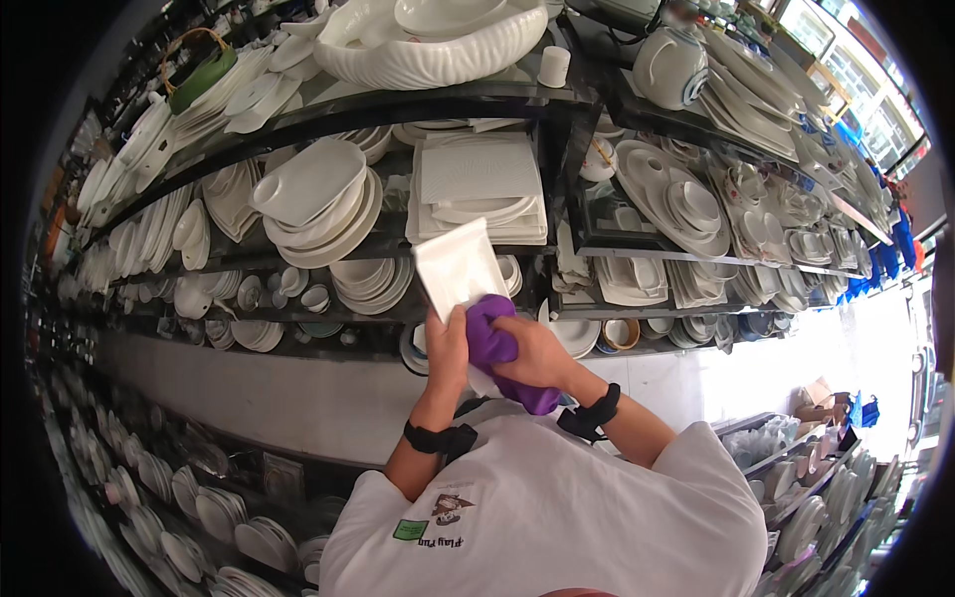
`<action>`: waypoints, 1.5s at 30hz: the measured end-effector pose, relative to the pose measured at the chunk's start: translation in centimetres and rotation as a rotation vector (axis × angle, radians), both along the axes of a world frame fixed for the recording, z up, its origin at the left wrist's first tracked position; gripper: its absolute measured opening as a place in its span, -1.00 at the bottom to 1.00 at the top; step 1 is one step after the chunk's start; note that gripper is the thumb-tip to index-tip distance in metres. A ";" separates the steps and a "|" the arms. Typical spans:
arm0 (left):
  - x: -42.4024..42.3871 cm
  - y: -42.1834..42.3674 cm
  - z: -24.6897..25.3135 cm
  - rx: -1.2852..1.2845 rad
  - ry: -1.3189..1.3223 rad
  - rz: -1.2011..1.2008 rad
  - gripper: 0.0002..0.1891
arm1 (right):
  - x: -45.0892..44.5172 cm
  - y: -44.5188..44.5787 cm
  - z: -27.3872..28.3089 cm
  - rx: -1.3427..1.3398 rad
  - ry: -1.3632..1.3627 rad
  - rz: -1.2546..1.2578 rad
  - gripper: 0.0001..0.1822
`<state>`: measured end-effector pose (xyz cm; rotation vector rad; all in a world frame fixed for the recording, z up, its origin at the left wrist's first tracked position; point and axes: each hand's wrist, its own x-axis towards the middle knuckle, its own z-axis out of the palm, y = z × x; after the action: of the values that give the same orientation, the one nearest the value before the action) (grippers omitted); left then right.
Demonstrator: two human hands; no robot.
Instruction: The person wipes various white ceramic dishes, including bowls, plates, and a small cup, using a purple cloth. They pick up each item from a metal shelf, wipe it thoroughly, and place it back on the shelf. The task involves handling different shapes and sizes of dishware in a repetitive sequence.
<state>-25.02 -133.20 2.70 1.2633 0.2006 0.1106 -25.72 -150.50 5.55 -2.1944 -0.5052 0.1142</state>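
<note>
A white rectangular ceramic plate (459, 267) is tilted in front of my chest, and my left hand (448, 347) grips it by its lower left edge. Bunched in my right hand (539, 352) is a purple cloth (491, 336), pressed against the lower right part of the plate. The cloth's loose end hangs below my right hand. Part of the plate's lower end is hidden behind the cloth and my fingers. Both wrists wear black bands.
Shelves of white dishes stand ahead, with stacked square plates (481, 175), an oval-plate stack (321, 194), a large ribbed bowl (433, 56) and a teapot (669, 69). Racks of plates (220, 511) are behind me on both sides. A pale tiled floor (298, 407) runs between.
</note>
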 end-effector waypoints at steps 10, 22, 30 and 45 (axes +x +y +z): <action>0.3 2.0 1.1 -0.286 -0.025 0.138 -0.52 | 0.7 -5.2 -2.8 0.432 0.404 -0.399 -0.51; 5.8 -1.9 4.5 -0.502 -0.130 0.319 -0.49 | 1.0 -4.3 0.2 0.897 0.937 -0.047 -0.30; 6.3 -6.1 3.2 -0.323 -0.213 0.417 -0.45 | 3.4 -7.2 -1.2 0.703 1.068 0.030 -0.46; 8.0 -11.0 2.5 -0.300 -0.221 0.494 -0.47 | 7.2 -10.6 -0.2 1.145 1.257 0.103 -0.39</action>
<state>-17.06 -144.19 5.24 0.8740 0.3221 0.6203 -18.49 -161.09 5.37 -0.6925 0.0883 0.9216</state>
